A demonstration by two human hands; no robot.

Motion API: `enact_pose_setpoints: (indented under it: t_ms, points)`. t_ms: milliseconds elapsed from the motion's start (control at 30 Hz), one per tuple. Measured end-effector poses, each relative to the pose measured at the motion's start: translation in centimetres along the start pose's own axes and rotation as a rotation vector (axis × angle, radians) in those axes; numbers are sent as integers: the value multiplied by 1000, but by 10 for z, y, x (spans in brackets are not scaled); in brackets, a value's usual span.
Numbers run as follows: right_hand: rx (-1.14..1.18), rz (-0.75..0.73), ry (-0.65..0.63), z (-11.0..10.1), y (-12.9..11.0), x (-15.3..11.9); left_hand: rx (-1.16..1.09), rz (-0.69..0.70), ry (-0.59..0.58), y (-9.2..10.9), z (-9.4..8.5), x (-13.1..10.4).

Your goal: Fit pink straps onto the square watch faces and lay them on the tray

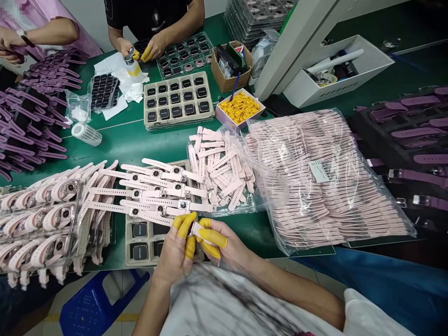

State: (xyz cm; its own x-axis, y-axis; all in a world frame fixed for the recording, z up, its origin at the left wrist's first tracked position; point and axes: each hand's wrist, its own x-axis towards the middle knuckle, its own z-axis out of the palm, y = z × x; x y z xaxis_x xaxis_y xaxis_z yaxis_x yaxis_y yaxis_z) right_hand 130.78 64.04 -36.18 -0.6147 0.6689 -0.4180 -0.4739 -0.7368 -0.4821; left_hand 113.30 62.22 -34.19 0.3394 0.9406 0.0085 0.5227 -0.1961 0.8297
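Observation:
Both hands wear yellow finger cots and meet at the table's front edge. My left hand (177, 247) is closed on a small watch (191, 228), mostly hidden by the fingers. Against its side, my right hand (222, 240) pinches a pale pink watch strap (198, 229); whether it is fastened I cannot tell. Just beyond, pink-strapped watches (161, 191) lie face down in rows across a beige compartment tray (129, 240). Black square watch faces (140, 252) show in its front compartments. Loose pink straps (224, 170) lie on a plastic bag to the right.
A large bag of pink straps (315, 186) fills the right side. Stacked trays of pink watches (38, 224) stand left. Behind are a box of yellow finger cots (241, 109) and another watch tray (177, 100). A co-worker's hands (154, 49) work opposite; a blue stool (87, 301) is below.

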Motion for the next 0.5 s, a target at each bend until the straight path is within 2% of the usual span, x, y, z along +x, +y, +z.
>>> enact_pose_setpoints:
  t_ms: [67, 133, 233, 333, 500]
  points:
    - [-7, 11, 6, 1, -2, 0, -26, -25, -48, 2, -4, 1]
    - [-26, 22, 25, 3, -5, -1, -11, -20, -42, 4, -8, 2]
    - [-69, 48, 59, 7, -10, -2, 142, 12, -31, 4, -12, 3]
    - [-119, 87, 55, 7, -11, -3, 264, 44, -87, 0, -15, 0]
    - [-120, 84, -27, 1, -1, -3, 14, 18, -131, -6, -17, -9]
